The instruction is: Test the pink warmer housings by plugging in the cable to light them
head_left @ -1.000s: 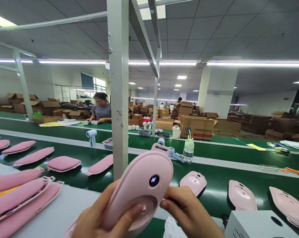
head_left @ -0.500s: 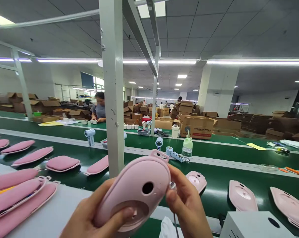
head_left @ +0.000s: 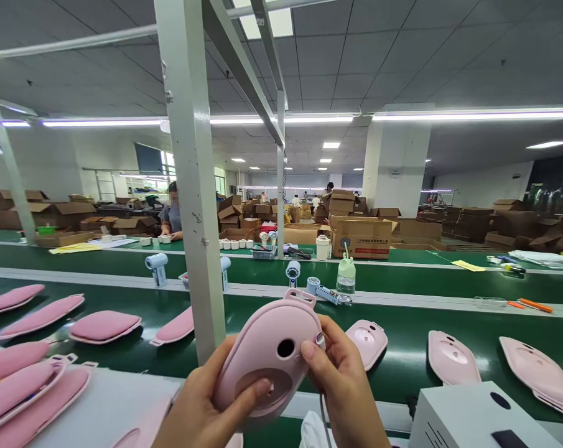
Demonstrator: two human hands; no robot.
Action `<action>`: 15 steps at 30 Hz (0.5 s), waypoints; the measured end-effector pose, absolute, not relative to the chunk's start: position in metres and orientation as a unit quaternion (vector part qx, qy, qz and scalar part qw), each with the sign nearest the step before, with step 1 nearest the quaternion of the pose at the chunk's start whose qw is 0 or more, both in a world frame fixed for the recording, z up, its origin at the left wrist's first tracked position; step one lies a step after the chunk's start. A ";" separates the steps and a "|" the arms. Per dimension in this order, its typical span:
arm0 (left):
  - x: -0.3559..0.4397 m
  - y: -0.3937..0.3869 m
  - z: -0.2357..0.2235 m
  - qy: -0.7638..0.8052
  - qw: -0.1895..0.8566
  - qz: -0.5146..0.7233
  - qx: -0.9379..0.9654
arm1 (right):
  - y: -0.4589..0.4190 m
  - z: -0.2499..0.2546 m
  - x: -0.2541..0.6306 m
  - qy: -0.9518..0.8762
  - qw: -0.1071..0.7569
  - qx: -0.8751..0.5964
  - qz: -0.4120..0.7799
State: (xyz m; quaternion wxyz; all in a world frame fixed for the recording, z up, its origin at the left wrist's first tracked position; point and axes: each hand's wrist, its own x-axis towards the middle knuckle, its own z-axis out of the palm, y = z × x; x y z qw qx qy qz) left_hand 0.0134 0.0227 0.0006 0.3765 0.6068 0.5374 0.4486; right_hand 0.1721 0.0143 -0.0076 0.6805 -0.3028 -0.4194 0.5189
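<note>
The left hand [head_left: 211, 398] grips the pink device [head_left: 272, 358]; the right hand [head_left: 344, 379] pinches a cable plug [head_left: 320, 340] against the device's edge. White box [head_left: 481, 414] right of the device.

Factory hall, grey panel ceiling [head_left: 416, 56], long tube lights [head_left: 472, 115] plus square panels. Long green surface [head_left: 416, 348] crosses nearest; another green line behind. White metal post [head_left: 188, 186] up front, slim one [head_left: 280, 186] farther back. Wide white column [head_left: 397, 168] right of center. Cardboard boxes [head_left: 360, 238] stacked about. Bright windows [head_left: 168, 164] far left, pale walls [head_left: 57, 149].
</note>
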 end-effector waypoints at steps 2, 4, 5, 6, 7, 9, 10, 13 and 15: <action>0.018 0.026 -0.002 0.541 0.372 0.450 0.606 | 0.018 -0.009 0.175 -0.422 0.685 -0.305 0.510; 0.023 0.028 -0.003 0.524 0.382 0.458 0.608 | 0.022 -0.012 0.178 -0.426 0.688 -0.308 0.501; 0.025 0.029 -0.003 0.510 0.388 0.461 0.613 | 0.024 -0.013 0.180 -0.429 0.687 -0.309 0.499; 0.026 0.030 -0.003 0.497 0.391 0.465 0.619 | 0.026 -0.014 0.181 -0.433 0.686 -0.310 0.496; 0.028 0.031 -0.004 0.489 0.392 0.467 0.624 | 0.028 -0.015 0.182 -0.440 0.684 -0.309 0.494; 0.029 0.033 -0.005 0.486 0.391 0.468 0.626 | 0.031 -0.017 0.184 -0.454 0.678 -0.305 0.492; 0.029 0.034 -0.006 0.489 0.391 0.467 0.624 | 0.032 -0.017 0.184 -0.460 0.674 -0.304 0.492; 0.028 0.036 -0.010 0.489 0.405 0.462 0.619 | 0.033 -0.019 0.185 -0.470 0.665 -0.305 0.494; 0.028 0.036 -0.011 0.482 0.420 0.462 0.615 | 0.032 -0.019 0.185 -0.471 0.662 -0.308 0.494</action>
